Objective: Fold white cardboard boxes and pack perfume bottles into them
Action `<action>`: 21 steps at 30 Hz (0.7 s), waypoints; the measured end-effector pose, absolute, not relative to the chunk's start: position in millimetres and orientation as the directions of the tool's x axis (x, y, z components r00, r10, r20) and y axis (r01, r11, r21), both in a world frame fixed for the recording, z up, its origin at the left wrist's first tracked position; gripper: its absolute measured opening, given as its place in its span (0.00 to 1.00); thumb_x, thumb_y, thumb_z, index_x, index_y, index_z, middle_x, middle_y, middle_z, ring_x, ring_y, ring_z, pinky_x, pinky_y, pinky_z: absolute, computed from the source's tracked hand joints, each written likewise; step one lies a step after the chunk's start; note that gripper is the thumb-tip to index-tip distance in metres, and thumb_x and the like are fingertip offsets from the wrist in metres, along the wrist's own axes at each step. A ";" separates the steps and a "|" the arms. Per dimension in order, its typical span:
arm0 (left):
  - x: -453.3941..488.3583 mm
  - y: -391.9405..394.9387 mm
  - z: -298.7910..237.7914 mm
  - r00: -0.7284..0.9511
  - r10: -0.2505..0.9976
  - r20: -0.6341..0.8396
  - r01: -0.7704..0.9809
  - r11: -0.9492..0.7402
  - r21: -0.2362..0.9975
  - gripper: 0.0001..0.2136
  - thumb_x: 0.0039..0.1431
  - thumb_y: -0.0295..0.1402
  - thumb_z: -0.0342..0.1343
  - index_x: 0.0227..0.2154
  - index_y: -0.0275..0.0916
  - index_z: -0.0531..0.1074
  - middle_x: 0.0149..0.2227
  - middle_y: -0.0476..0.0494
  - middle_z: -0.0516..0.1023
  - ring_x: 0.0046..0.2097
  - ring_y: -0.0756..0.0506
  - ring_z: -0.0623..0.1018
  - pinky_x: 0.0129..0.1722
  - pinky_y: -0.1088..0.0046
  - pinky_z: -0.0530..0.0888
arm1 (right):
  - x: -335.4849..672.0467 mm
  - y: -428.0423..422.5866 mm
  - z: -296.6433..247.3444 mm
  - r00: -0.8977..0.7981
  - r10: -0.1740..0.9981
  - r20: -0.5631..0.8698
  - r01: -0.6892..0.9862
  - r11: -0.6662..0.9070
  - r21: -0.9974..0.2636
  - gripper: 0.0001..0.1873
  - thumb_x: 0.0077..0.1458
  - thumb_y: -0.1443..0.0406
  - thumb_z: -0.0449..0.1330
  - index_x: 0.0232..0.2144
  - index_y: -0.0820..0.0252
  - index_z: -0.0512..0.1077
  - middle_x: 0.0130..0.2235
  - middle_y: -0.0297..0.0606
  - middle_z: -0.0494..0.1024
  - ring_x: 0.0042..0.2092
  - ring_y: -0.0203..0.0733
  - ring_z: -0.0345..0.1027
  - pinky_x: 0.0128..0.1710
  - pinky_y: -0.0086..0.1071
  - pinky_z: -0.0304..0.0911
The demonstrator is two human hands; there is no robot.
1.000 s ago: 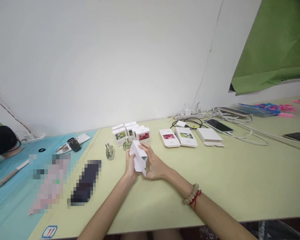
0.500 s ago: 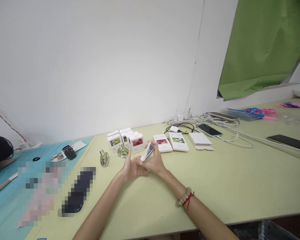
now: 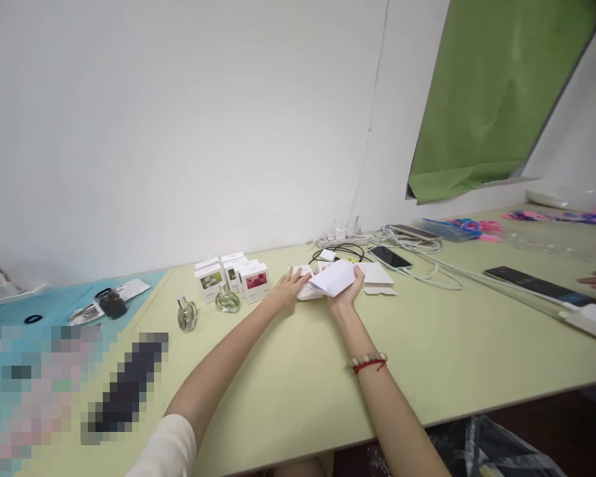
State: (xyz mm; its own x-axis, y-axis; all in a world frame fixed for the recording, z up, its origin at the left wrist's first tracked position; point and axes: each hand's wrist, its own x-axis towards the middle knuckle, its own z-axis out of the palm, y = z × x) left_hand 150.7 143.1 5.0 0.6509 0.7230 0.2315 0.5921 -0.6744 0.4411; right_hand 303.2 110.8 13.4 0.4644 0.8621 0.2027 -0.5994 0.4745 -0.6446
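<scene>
Nearest of all is a white sleeve (image 3: 166, 450) on the left arm. The right arm wears a bracelet of beads (image 3: 366, 361) with a red string. Both arms reach out over the pale green tabletop (image 3: 298, 377). A dark, blurry shape (image 3: 129, 384) lies over on the left side.

Farther out, the two hands are apart but near each other. The right hand (image 3: 347, 295) holds a white carton (image 3: 335, 278) tight, with its thumb up by the right edge. The carton tilts up off the tabletop, just to the right of the left hand (image 3: 291, 286). The left hand has its fingers spread over a flat white box (image 3: 310, 292). I cannot tell if it touches that box.

Left of the left hand are two glass bottles, one near (image 3: 187, 315) and one a bit farther (image 3: 227, 301). Behind them are small white boxes standing up, one with a red picture (image 3: 256, 279) and one with a green picture (image 3: 210, 279).

Behind the carton and to its right lies an open white box (image 3: 378, 275). Past that are a phone (image 3: 390, 257) and a power strip (image 3: 335, 243) by the wall (image 3: 228, 132).
</scene>
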 end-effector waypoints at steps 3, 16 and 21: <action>152.4 155.2 1.1 0.670 0.716 0.195 0.675 -0.697 0.242 0.32 0.48 0.20 0.50 0.58 0.44 0.54 0.63 0.36 0.52 0.65 0.34 0.48 0.59 0.53 0.52 | 315.3 105.6 21.8 0.346 0.929 0.134 -0.784 0.364 -0.502 0.27 0.47 0.44 0.47 0.36 0.58 0.68 0.33 0.36 0.75 0.32 0.40 0.71 0.31 0.35 0.69; 170.7 137.7 19.0 0.776 0.621 0.111 0.630 -0.762 -0.148 0.33 0.40 0.54 0.58 0.47 0.37 0.67 0.46 0.33 0.70 0.48 0.36 0.70 0.48 0.61 0.65 | 343.5 89.8 32.9 0.159 0.889 0.430 -0.982 0.188 -0.027 0.26 0.47 0.60 0.58 0.50 0.51 0.64 0.46 0.33 0.74 0.42 0.34 0.71 0.38 0.28 0.71; 173.5 115.2 12.7 0.810 0.572 0.128 0.582 -0.758 -0.295 0.32 0.44 0.53 0.56 0.49 0.36 0.63 0.52 0.30 0.65 0.55 0.33 0.64 0.50 0.56 0.62 | 344.7 86.6 33.6 0.140 0.906 0.399 -0.988 0.104 0.111 0.31 0.47 0.62 0.58 0.55 0.52 0.59 0.48 0.34 0.73 0.41 0.34 0.72 0.35 0.27 0.72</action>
State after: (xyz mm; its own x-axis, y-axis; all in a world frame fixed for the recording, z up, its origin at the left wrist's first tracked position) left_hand 173.5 115.2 12.7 0.8099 0.5725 0.1277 0.5821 -0.7576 -0.2954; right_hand 344.7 86.6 33.6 0.1400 0.9064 0.3986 -0.9884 0.1037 0.1113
